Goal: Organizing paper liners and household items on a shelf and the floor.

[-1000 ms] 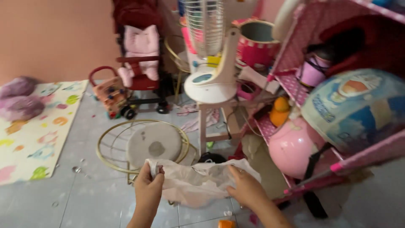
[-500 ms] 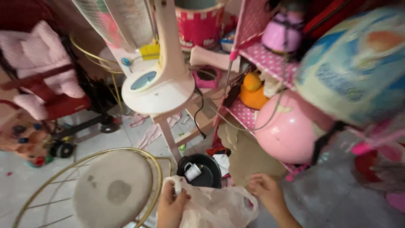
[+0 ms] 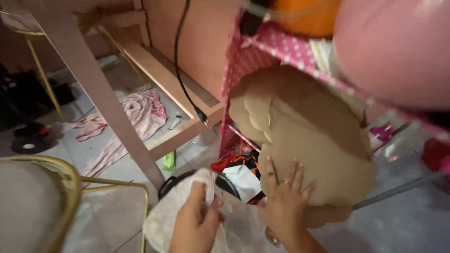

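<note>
- We see the white plastic bag (image 3: 180, 218) low in the middle, above the tiled floor (image 3: 408, 220).
- Our left hand (image 3: 197, 222) pinches its upper edge, fingers closed on it.
- Our right hand (image 3: 286, 201) lies flat, fingers spread, on the brown plush toy (image 3: 304, 136).
- Behind stand a black pot (image 3: 225, 180) and a wooden stool leg (image 3: 101, 100).

Looked like a cluttered room of a home: pink polka-dot fabric shelf (image 3: 281, 44), pink clothing (image 3: 140, 112) strewn on tiled floor (image 3: 408, 220), gold-framed stool (image 3: 42, 197), wooden stand (image 3: 93, 89).
</note>
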